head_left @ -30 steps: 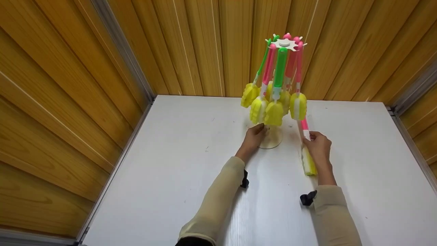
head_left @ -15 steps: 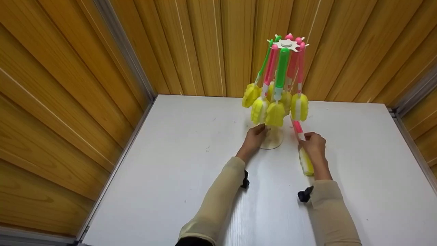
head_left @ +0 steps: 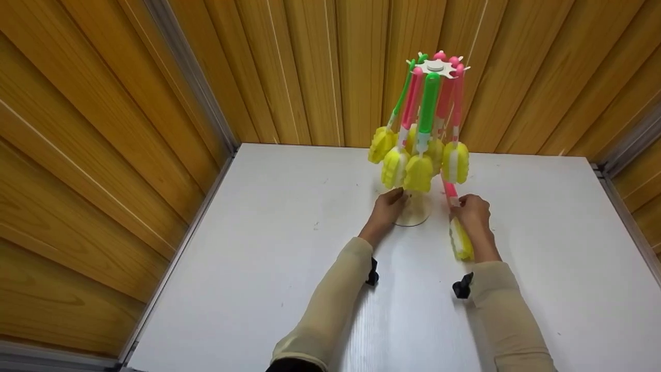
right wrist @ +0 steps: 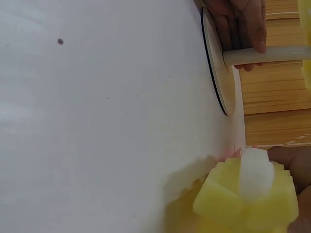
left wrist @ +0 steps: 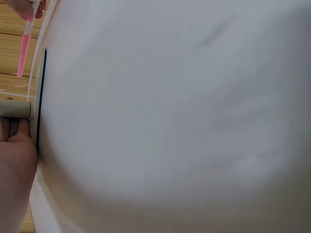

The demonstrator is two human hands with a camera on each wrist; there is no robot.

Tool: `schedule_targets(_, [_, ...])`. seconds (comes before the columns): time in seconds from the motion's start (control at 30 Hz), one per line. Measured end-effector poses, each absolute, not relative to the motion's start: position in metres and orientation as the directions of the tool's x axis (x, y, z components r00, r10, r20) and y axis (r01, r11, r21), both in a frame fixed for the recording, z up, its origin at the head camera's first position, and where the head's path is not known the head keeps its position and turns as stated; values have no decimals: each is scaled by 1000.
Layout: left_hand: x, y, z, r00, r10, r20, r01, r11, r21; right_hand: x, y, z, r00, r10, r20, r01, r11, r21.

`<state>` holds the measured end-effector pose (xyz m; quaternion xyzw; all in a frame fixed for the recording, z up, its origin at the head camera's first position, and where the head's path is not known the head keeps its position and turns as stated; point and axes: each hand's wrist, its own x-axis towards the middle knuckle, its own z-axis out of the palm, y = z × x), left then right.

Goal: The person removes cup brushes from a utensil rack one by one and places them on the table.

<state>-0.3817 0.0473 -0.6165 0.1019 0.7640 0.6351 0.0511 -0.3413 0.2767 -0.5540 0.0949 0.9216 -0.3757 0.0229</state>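
Note:
A stand with a white star-shaped top (head_left: 435, 67) carries several hanging sponge brushes (head_left: 419, 173), with pink or green handles and yellow heads. My left hand (head_left: 387, 207) grips its white post (right wrist: 277, 54) low down, just above the round base (head_left: 414, 217). To the right of the base, my right hand (head_left: 474, 213) holds another sponge brush (head_left: 461, 243) by the white part of its pink handle. This brush points its handle away from me, under the hanging heads, and its yellow-and-white sponge head towards me. The right wrist view shows that head (right wrist: 224, 194) close over the tabletop.
The white table (head_left: 232, 268) extends to both sides and in front of the stand. Wood-grain panels (head_left: 310, 72) rise behind its far edge and along the left. Black wrist cameras (head_left: 463, 285) sit at both cuffs.
My right hand has moved a little left and away from me with the sponge brush, bringing its handle nearer the stand. My left hand stays on the post.

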Motion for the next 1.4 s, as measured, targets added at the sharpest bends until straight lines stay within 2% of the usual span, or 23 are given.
schedule_targets(0.33, [-382, 49, -618, -972, 228, 52, 96, 187, 978, -343, 279, -558, -969, 170, -178, 246, 695, -676])
schedule_targets(0.67, [-382, 48, -618, -973, 223, 58, 103, 198, 975, -343, 279, -555, -969, 161, -187, 246, 702, -668])
schedule_targets(0.83, [-380, 47, -617, -972, 229, 56, 93, 151, 984, -340, 279, -545, -973, 160, -165, 230, 701, -676])
schedule_targets(1.03, [-379, 47, -615, -974, 221, 46, 74, 122, 990, -337, 278, -525, -984, 158, -85, 172, 686, -707])
schedule_targets(1.2, [-379, 47, -615, -975, 217, 44, 76, 137, 988, -330, 278, -507, -985, 159, 66, 61, 683, -728])
schedule_targets(1.4, [-380, 47, -616, -973, 222, 59, 96, 161, 982, -325, 273, -481, -954, 193, 231, -33, 697, -717])
